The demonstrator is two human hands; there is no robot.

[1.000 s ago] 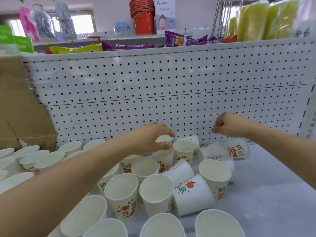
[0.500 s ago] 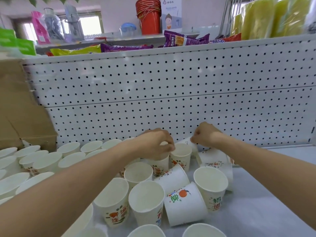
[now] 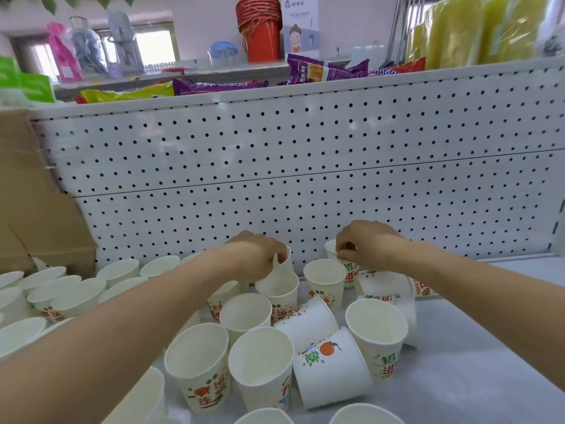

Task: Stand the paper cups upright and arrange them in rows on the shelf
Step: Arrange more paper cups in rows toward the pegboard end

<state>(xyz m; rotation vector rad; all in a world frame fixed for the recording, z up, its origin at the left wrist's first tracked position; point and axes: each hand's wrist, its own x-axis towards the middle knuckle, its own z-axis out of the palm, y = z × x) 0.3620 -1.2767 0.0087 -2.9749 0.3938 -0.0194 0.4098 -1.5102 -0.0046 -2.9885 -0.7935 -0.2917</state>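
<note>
Dozens of paper cups (image 3: 119, 269) stand upright in rows at the left of the shelf (image 3: 489, 347). The left hand (image 3: 260, 258) curls round a back cup (image 3: 288, 259) against the pegboard (image 3: 305, 148), almost where it was a second ago. The right hand (image 3: 367, 246), earlier clenched on nothing farther right, has come left and down and now pinches the rim of a printed cup (image 3: 351, 272). Tipped cups (image 3: 330, 368) lie nearer the front.

Over twenty paper cups (image 3: 376, 332), at least four tipped over, one left hand (image 3: 260, 260), one right hand (image 3: 367, 246), one cardboard box (image 3: 42, 228)
</note>
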